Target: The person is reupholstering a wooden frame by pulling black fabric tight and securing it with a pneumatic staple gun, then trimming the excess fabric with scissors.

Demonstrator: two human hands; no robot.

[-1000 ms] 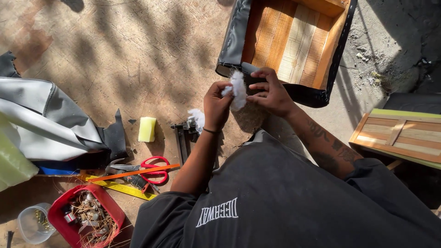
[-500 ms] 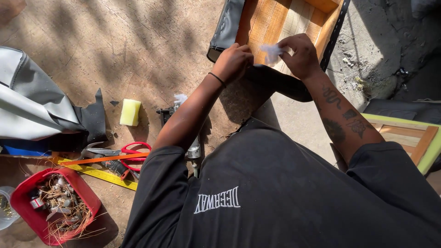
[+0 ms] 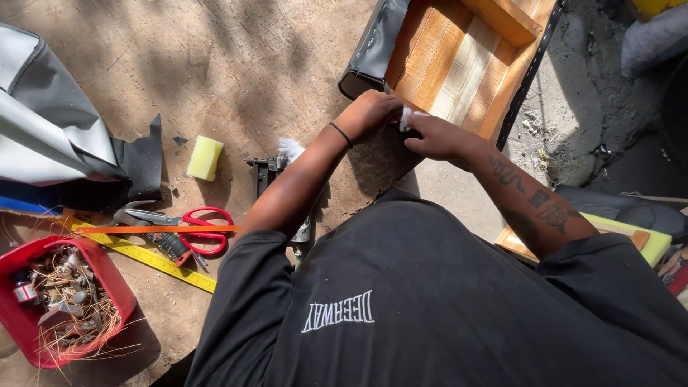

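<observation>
Red tub (image 3: 107, 287), bottom left on the floor: open, rectangular plastic container holding small metal parts and straw-like strands. Inside it at the left edge, a small round can (image 3: 25, 292) with a red and white label band; print too small to make out. White printed lettering (image 3: 338, 311) on the back of the black shirt, lower centre. No signs, no screens in view.

Our left hand (image 3: 369, 113) and right hand (image 3: 437, 136) cover most of a white scrap (image 3: 405, 117). Our forearm hides part of the stapler (image 3: 266, 172). The wooden frame (image 3: 466, 61) runs off the top edge.
</observation>
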